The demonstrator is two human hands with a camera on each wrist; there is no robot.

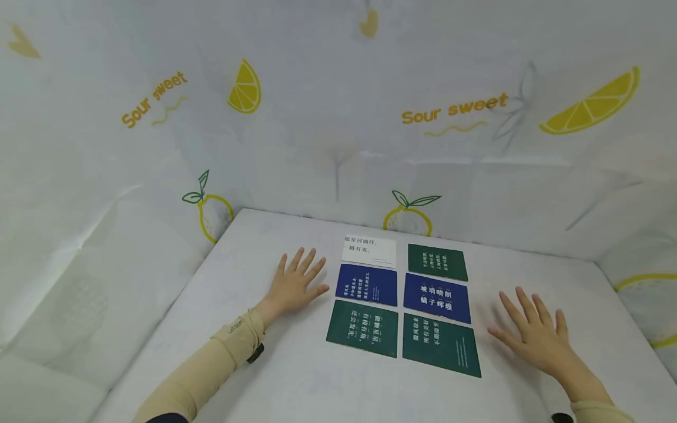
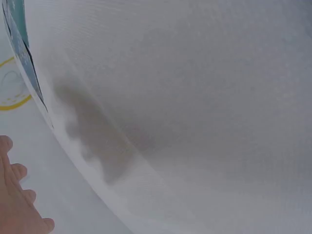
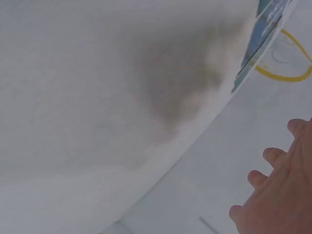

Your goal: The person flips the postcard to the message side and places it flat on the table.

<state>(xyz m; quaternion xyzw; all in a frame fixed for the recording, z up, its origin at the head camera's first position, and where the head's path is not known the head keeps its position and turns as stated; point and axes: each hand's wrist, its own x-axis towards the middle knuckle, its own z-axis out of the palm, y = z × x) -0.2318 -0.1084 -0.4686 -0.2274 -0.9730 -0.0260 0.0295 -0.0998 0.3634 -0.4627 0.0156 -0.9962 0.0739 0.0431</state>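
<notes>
Flat cards printed with Chinese characters lie in two columns. The left column has a white card (image 1: 369, 252) at the back, a blue card (image 1: 367, 285) in the middle and a green card (image 1: 362, 328) in front. On the right are a smaller green card (image 1: 437, 262), a blue card (image 1: 438, 298) and a green card (image 1: 441, 345). My left hand (image 1: 295, 286), fingers spread, is left of the cards and holds nothing. To their right, my right hand (image 1: 540, 339) is also spread and bare. Both wrist views show a shadow on the table apart from each hand.
The white table (image 1: 296, 382) meets an upright white sheet (image 1: 296, 158) at the back, printed with lemons and "Sour sweet" lettering. Similar sheeting (image 1: 58, 235) rises on the left side, and more (image 1: 634, 229) on the right.
</notes>
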